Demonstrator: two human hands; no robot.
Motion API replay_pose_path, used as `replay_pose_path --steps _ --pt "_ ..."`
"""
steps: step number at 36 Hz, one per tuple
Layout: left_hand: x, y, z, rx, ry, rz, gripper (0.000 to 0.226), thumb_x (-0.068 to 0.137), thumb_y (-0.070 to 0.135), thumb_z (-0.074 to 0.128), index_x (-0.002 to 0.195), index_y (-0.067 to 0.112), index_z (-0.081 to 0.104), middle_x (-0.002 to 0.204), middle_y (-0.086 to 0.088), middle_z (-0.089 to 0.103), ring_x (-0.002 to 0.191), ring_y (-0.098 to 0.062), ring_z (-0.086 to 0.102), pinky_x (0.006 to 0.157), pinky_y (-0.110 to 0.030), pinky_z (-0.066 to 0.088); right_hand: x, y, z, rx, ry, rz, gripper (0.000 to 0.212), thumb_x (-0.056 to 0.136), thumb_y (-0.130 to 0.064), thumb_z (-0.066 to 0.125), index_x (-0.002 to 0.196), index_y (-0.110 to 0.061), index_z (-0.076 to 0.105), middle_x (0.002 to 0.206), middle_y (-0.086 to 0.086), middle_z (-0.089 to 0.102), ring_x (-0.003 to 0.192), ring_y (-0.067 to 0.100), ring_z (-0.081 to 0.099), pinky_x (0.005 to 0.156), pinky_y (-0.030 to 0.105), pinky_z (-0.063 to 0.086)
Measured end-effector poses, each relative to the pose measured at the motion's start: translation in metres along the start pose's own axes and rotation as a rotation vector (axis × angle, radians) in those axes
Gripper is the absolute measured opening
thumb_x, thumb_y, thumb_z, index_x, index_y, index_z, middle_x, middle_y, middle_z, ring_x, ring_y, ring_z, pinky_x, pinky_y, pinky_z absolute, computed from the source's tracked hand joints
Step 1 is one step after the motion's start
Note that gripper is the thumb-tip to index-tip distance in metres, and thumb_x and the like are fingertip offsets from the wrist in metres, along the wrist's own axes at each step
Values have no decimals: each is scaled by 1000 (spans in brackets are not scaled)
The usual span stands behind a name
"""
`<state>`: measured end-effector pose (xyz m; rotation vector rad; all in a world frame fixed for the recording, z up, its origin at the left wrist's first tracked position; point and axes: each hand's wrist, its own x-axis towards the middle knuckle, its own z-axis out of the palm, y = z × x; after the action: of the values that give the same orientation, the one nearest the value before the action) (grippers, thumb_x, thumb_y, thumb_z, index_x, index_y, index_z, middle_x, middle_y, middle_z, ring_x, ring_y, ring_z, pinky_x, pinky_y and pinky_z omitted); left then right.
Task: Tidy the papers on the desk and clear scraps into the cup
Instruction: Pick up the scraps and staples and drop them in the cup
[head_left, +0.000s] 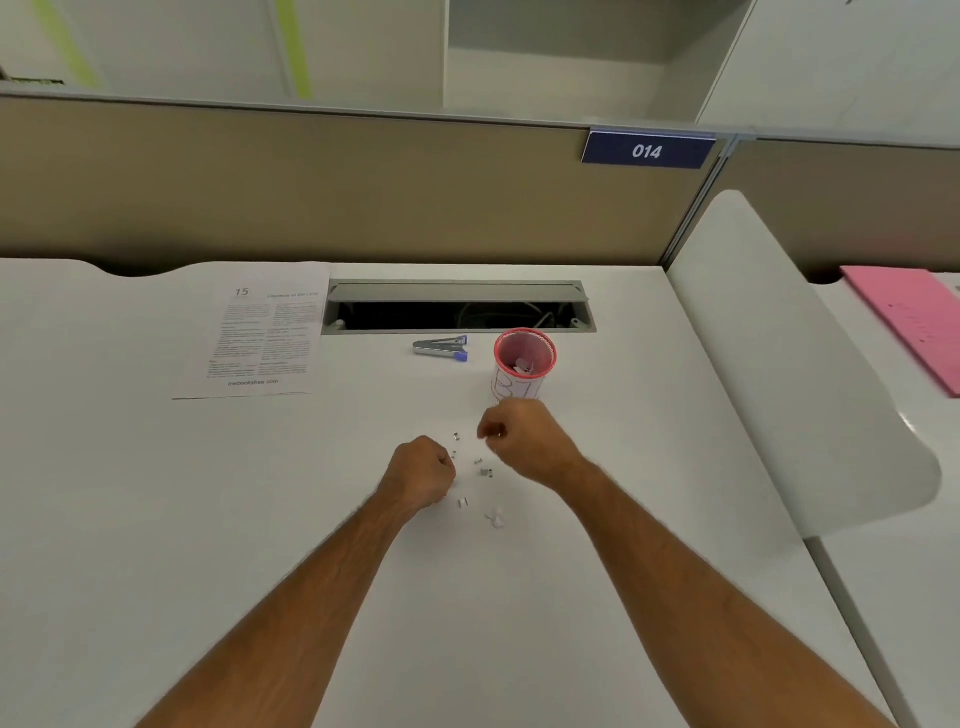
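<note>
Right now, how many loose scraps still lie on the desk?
About 6, all between the hands: one farthest from the person, two near the right hand, one by the left hand, two nearest. Hands may hide more.

Scraps (475, 475) are scattered on the desk (156, 519) between the left hand (423, 473) and right hand (524, 444). Behind them the cup (523, 364) is set, possibly holding scraps; stapler (441, 347) left of it, papers (260, 332) further left.

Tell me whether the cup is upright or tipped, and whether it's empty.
Upright and not empty: the cup stands on the desk with its red rim facing up, and a few pale scraps lie at its bottom.
</note>
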<state>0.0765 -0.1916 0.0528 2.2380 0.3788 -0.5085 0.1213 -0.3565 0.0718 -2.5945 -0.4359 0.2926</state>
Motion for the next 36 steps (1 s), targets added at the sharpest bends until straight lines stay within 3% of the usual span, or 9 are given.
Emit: replay_pose_path --steps 3,6,8,12,16,22,26,36 --pt "-4 -3 9 43 -3 26 24 82 -2 54 91 1 76 94 -15 74 88 -28 71 82 -39 61 -14 10 17 -24 -119 78 27 82 -3 62 100 -16 77 99 2 72 84 14 62 70 18 43" --pt "-8 -5 15 76 6 33 23 81 -1 58 93 5 76 97 -10 73 89 -25 70 81 -36 61 -25 19 30 -35 -217 148 24 81 -13 75 105 -17 74 105 3 70 87 14 59 81 26 52" --pt "-9 -6 19 70 6 26 22 81 -2 59 93 5 76 95 -11 73 87 -26 71 80 -37 62 -33 23 36 -26 -264 179 35 77 -20 83 110 -18 72 111 3 67 94 17 60 87 29 52" --pt "-12 -8 25 58 27 23 21 80 -3 59 91 5 75 92 -11 73 86 -27 71 78 -36 62 -49 26 47 -59 -280 139 47 69 -21 87 114 -22 70 111 7 58 100 23 58 79 28 46" --pt "-12 -9 28 60 53 34 18 81 -1 61 91 6 75 91 -9 73 85 -24 70 78 -35 61 -60 24 56 -90 -203 93 36 77 -13 79 111 -19 72 108 7 58 98 24 58 82 32 50" --pt "-13 -4 28 29 110 53 20 78 -3 56 78 10 71 76 -4 71 73 -22 71 69 -35 63 -68 16 58 -160 -119 23 24 89 -4 56 101 -9 75 100 10 69 92 27 63 74 30 48" --pt "-16 -2 26 2 132 66 21 76 -4 54 79 9 69 76 -4 70 72 -23 70 68 -38 63 -69 12 58 -193 -122 51 23 88 0 52 94 -6 73 94 12 71 86 28 64 74 35 55" --pt "-19 -3 19 46 225 79 18 83 1 56 87 12 70 85 -3 70 78 -19 65 72 -32 59 -69 5 60 -192 -192 122 23 89 1 49 100 -2 69 100 17 68 87 32 66 79 40 59"
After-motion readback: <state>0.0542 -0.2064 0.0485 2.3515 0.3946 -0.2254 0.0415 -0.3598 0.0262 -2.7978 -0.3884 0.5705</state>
